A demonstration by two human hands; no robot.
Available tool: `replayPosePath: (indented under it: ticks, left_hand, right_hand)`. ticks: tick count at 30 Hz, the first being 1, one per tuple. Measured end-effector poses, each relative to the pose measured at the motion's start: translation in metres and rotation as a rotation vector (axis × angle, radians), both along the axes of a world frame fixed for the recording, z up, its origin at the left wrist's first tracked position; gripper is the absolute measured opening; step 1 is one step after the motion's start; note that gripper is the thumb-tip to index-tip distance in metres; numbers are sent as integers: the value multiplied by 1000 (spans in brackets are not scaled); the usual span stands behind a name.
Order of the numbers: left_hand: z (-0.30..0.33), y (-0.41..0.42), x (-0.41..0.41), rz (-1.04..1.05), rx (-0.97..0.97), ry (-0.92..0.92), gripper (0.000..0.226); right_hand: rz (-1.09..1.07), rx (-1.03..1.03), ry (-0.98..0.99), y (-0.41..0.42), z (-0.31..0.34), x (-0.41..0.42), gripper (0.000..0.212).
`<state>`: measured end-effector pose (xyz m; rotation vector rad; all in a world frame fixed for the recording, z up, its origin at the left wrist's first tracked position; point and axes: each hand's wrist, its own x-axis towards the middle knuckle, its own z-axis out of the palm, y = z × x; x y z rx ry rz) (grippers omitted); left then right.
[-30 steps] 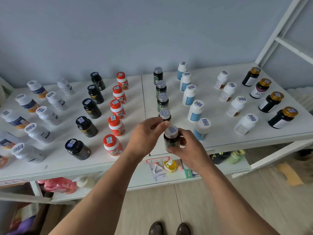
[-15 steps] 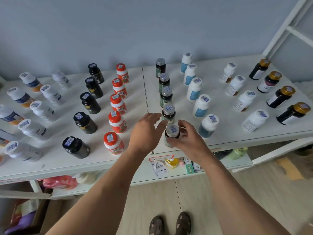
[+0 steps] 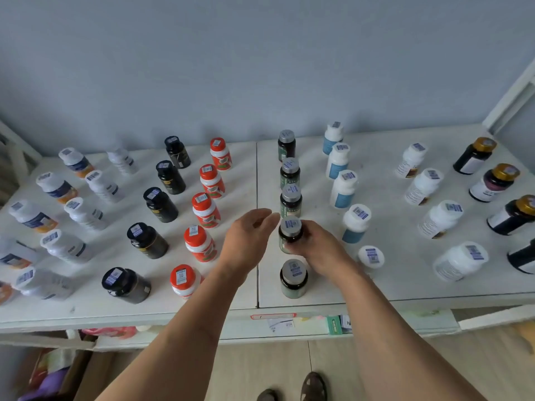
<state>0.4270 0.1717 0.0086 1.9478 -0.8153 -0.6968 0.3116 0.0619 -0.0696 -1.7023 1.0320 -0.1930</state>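
Note:
A row of dark silver-capped bottles with green labels runs front to back along the middle of the white table (image 3: 318, 290). My right hand (image 3: 321, 250) grips the second bottle from the front (image 3: 289, 231) from its right side, low on the body. The front bottle (image 3: 293, 277) stands free just below my right wrist. My left hand (image 3: 249, 241) hovers at the left of the gripped bottle with relaxed fingers and holds nothing; I cannot tell whether its fingertips touch the bottle.
Other bottle rows fill the table: red-capped (image 3: 199, 246) and black (image 3: 147, 240) to the left, white ones further left (image 3: 66, 246), white with blue labels (image 3: 356, 222) to the right, gold-capped dark ones (image 3: 496, 180) far right. A white frame post (image 3: 509, 96) rises at right.
My right hand set the front bottle down on the table, let go of it and moved back onto the bottle behind it. The left hand stayed open beside it.

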Motion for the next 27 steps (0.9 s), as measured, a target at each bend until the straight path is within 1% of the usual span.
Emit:
replayPosePath:
  ticks: [2,4,7,9,10,12,14,17,18,19,21,22,23,26,27]
  left_hand:
    - [1,-4,2,-20,-10,44,20]
    - [6,-9,6,-68,-25,113,16]
    - [12,-21,11,-163,-43,187,10]
    - [15,-26,14,-201,-72,215,20]
    - [17,-27,16,-214,-107,278,26]
    - [21,-27,19,-218,-189,461,28]
    - [20,-27,20,-212,-222,567,32]
    - [15,-27,16,-202,-251,611,43]
    - [15,-28,15,-203,-264,622,45]
    - [16,-27,15,-203,-279,638,45]
    - [19,-26,18,-197,-310,669,48]
    - [20,-26,19,-191,-322,683,49]
    - [22,-26,20,-183,-329,693,50]
    - [23,-26,20,-144,-329,735,48]
    - [23,-26,19,-133,-333,756,48]
  right_hand:
    - [-46,-18,-35,3,5,0,43]
    - [-120,-56,-81,7,18,-2,39]
    - [-178,-193,-117,18,41,-5,41]
    - [-174,-201,-147,24,51,-9,43]
    - [-161,-151,-174,25,55,-13,42]
    - [-116,-53,-217,28,64,-21,35]
    - [-132,-91,-211,31,69,-22,38]
    - [-261,-284,-166,43,75,-14,52]
    - [-275,-306,-167,46,77,-12,54]
    - [-267,-277,-178,46,79,-13,51]
    - [-211,-137,-228,42,84,-16,34]
    - [-187,-100,-245,39,86,-18,27]
    - [-176,-112,-245,39,87,-18,25]
    - [-223,-266,-215,43,87,-13,42]
    - [-243,-285,-215,45,87,-11,45]
